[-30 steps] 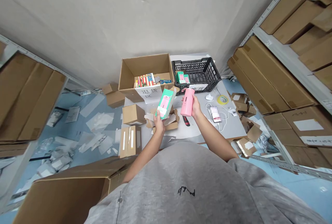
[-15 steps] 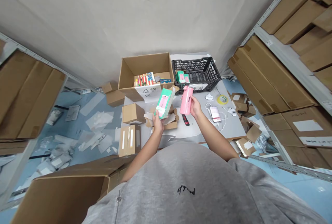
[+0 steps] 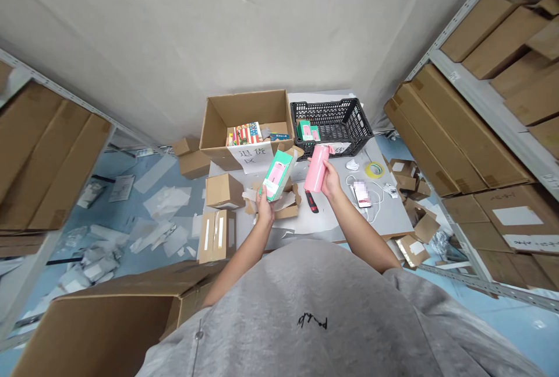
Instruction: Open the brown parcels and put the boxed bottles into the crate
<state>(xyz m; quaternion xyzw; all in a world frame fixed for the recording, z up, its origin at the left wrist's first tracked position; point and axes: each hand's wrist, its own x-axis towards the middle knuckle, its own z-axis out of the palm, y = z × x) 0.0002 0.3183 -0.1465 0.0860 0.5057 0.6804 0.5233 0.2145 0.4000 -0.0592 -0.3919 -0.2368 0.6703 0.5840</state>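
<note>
My left hand [image 3: 265, 208] grips the lower end of a green and white product box [image 3: 277, 175] with a pink bottle printed on its front; its top flap stands open. In my right hand [image 3: 331, 180] is a pink bottle [image 3: 316, 170], held nearly upright and leaning a little to the right, fingers wrapped round its side. Both things are above the table, apart from each other. Below them lies an opened brown carton [image 3: 288, 211] with white paper by it. A red and black box cutter [image 3: 311, 202] rests on the table under the bottle.
Behind stand a large carton [image 3: 212, 123] with books and a black crate [image 3: 360, 135] holding small green boxes. A phone [image 3: 362, 194] with a white cable and a tape roll [image 3: 374, 169] lie right. Two closed cartons [image 3: 223, 191] sit left. Loaded shelves flank the table.
The pink bottle has turned in my right hand, so its dark printed mark no longer shows and its loop points right. My left hand and the green box have barely moved.
</note>
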